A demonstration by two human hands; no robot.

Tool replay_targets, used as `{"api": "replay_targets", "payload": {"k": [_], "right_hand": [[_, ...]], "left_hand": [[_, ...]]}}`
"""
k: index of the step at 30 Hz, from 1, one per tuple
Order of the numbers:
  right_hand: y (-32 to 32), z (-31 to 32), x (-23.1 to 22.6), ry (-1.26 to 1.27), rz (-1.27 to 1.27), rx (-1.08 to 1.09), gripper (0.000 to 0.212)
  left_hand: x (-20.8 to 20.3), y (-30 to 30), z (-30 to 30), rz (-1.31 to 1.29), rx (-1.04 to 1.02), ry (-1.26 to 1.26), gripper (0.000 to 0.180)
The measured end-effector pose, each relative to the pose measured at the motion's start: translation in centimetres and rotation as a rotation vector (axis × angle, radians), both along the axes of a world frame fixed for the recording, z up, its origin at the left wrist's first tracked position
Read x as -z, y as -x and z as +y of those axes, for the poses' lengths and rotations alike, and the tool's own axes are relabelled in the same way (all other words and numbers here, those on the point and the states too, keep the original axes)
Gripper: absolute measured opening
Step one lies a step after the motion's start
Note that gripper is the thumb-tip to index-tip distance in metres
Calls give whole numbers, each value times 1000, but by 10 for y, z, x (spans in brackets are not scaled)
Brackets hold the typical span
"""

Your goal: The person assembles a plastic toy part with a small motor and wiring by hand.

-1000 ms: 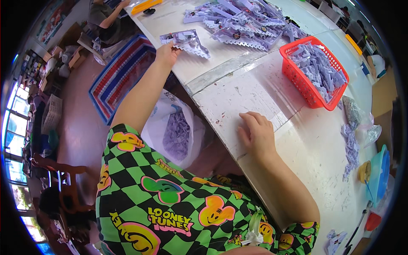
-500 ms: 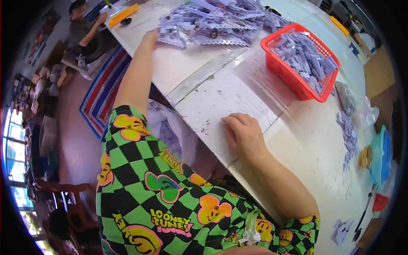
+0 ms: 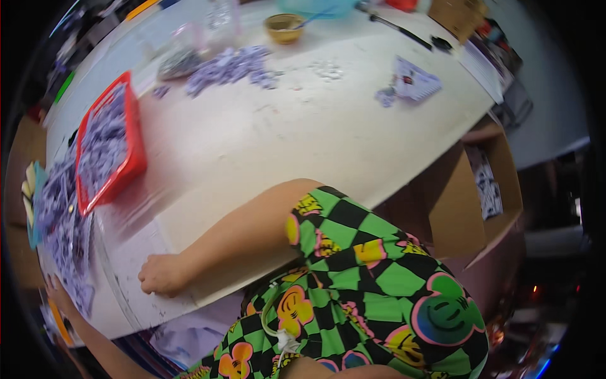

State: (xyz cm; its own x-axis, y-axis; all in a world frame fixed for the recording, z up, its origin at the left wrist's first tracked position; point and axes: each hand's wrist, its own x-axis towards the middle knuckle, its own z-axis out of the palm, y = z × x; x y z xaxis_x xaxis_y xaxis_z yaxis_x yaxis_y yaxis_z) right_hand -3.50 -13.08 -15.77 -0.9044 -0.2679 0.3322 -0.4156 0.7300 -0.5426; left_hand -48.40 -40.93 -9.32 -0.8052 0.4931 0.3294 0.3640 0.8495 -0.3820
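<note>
My left hand (image 3: 58, 297) is at the lower left, at the near end of a long pile of flat lilac plastic pieces (image 3: 63, 218). Its fingers look stretched out against the pile's edge, with nothing visible in them. On the white table (image 3: 303, 139), close to its front edge, rests my right hand (image 3: 163, 276). The fingers of that hand are curled under, so whatever they may hold is hidden. A red plastic basket (image 3: 136, 155) full of small lilac pieces (image 3: 104, 142) stands beyond my hands, next to the pile.
Loose lilac pieces (image 3: 230, 68) lie beside a bag of grey bits (image 3: 178, 64). Farther off are a yellow-brown bowl (image 3: 284, 30), a black-handled tool (image 3: 401, 30) and a flat lilac part (image 3: 416, 81). An open cardboard box (image 3: 457, 202) stands off the table's right edge.
The view has swung to the right, so basket and pile now appear at the left. My right hand's fingers look more curled. My left hand stays at the pile.
</note>
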Motion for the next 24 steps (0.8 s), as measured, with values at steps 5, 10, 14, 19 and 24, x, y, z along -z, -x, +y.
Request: {"api": "replay_targets", "payload": {"k": [5, 10, 14, 19, 24], "right_hand": [[-45, 50, -45, 17, 64, -42, 20], [-176, 151, -75, 113, 162, 308, 19], [-276, 190, -85, 178, 392, 694, 22], [-455, 212, -107, 118, 409, 1458, 28], [-643, 203, -58, -200, 299, 2205, 33]], "left_hand": [[-93, -174, 151, -33, 704, -515, 36], [-111, -282, 261, -191, 994, -402, 33], [-112, -308, 290, -198, 1208, -361, 30], [-103, -406, 366, -357, 1515, -257, 26], [-62, -485, 416, -661, 1885, -11, 18]]}}
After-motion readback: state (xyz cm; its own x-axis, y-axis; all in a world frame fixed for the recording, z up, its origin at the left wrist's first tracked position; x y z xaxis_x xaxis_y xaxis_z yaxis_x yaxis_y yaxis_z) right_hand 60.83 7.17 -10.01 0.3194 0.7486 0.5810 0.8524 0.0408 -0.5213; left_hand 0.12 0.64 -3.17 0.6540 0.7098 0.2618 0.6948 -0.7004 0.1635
